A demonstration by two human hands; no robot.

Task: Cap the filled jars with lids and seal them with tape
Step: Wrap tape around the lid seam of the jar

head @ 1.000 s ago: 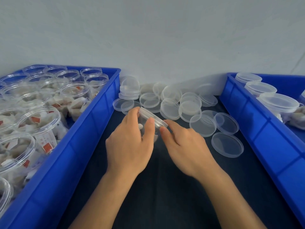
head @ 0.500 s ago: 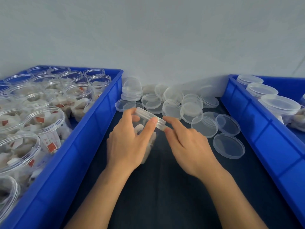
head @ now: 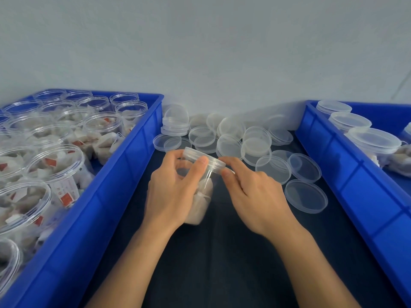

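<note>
Both hands grip one jar (head: 201,192), left hand (head: 171,192) round body, right hand (head: 255,196) pinching lid (head: 205,160)

Your one head camera looks forward and down, close over the dark table (head: 222,263), facing the wall (head: 200,52).

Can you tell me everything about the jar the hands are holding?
The jar is clear plastic, round, and stuffed with white packets. A see-through lid sits on its top. It leans away from the person above the dark table, between two blue bins. The left hand wraps around its side with fingers on the lid's edge. The right hand pinches the lid's rim on the other side. No tape shows on it.
</note>
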